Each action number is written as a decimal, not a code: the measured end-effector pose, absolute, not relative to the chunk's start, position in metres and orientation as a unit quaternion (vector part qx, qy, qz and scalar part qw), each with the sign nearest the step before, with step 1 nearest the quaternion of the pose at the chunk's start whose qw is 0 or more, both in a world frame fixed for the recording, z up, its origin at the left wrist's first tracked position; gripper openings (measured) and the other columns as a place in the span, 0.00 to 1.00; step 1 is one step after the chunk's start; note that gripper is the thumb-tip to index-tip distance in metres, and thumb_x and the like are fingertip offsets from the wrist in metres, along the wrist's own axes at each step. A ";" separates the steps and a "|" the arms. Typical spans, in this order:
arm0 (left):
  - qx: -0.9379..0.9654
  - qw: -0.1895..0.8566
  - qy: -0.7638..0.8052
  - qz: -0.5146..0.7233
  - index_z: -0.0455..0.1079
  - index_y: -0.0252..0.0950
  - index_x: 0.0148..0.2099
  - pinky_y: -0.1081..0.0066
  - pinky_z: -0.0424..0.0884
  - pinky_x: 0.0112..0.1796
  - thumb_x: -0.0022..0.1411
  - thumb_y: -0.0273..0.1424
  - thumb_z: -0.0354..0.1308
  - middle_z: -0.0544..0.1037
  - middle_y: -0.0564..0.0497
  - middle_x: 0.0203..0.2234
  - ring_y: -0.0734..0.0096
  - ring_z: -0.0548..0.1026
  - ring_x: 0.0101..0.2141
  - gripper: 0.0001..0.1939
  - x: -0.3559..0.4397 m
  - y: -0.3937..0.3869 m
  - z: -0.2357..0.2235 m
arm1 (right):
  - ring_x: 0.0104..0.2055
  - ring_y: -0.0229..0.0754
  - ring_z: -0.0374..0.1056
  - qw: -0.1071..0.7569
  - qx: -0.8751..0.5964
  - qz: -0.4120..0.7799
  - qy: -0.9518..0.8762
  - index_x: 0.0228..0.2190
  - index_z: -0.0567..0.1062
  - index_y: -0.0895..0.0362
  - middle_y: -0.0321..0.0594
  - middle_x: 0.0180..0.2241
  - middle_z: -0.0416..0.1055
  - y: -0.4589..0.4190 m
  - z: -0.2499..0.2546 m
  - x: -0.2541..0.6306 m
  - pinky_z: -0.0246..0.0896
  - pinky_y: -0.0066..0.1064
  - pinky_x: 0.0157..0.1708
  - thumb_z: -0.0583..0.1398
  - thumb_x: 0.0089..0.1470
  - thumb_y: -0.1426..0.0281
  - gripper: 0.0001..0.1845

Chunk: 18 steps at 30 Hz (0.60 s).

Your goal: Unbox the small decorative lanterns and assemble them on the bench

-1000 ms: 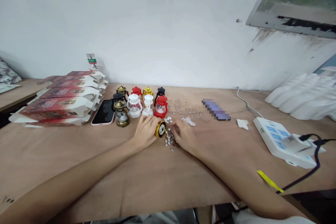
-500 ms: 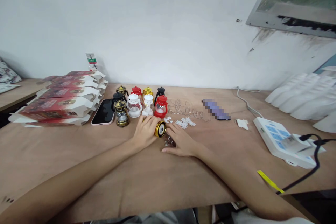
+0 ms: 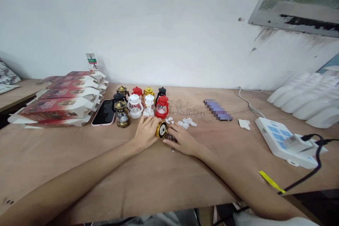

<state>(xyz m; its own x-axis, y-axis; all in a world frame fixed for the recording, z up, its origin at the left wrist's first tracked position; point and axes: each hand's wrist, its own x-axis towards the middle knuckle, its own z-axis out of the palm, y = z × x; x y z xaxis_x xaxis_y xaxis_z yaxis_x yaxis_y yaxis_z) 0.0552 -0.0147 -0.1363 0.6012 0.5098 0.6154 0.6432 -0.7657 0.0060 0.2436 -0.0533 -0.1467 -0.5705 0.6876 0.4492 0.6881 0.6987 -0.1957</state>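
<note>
- Gold lantern [image 3: 161,129], tipped sideways over the worktop [image 3: 148,183], is grasped by the left hand [image 3: 147,132], fingers wrapped round.
- Silver discs [image 3: 171,136] are straddled by the right hand [image 3: 185,140], thumb and fingers parted.
- Beyond, the way is blocked by standing lanterns [image 3: 135,107], white tabs [image 3: 186,123] and bent wires [image 3: 196,114].
- The worktop's near edge is set well apart from both hands.

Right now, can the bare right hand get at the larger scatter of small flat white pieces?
Probably yes: the white pieces lie just beyond the right hand on the brown tabletop, with nothing visible between. The shiny gold round-ended piece is in the left hand, off to the side.
</note>
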 end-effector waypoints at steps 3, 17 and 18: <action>-0.886 0.121 -0.315 -0.316 0.62 0.36 0.42 0.63 0.58 0.38 0.53 0.24 0.53 0.76 0.46 0.36 0.59 0.71 0.38 0.12 0.055 -0.014 -0.137 | 0.45 0.48 0.61 0.227 -0.374 0.011 -0.899 0.40 0.68 0.58 0.47 0.40 0.66 -0.057 -0.144 0.245 0.59 0.45 0.48 0.60 0.50 0.54 0.22; -0.885 0.131 -0.301 -0.329 0.62 0.36 0.41 0.64 0.58 0.37 0.52 0.24 0.54 0.76 0.47 0.35 0.60 0.72 0.37 0.12 0.055 -0.014 -0.137 | 0.44 0.45 0.59 0.243 -0.367 0.065 -0.896 0.35 0.67 0.56 0.45 0.39 0.65 -0.050 -0.145 0.249 0.61 0.39 0.44 0.54 0.58 0.63 0.09; -0.884 0.137 -0.297 -0.334 0.62 0.35 0.40 0.64 0.58 0.37 0.52 0.24 0.54 0.76 0.47 0.34 0.61 0.72 0.36 0.11 0.056 -0.014 -0.137 | 0.43 0.45 0.60 0.249 -0.367 0.068 -0.894 0.34 0.67 0.56 0.44 0.39 0.65 -0.050 -0.145 0.249 0.61 0.39 0.44 0.54 0.58 0.64 0.08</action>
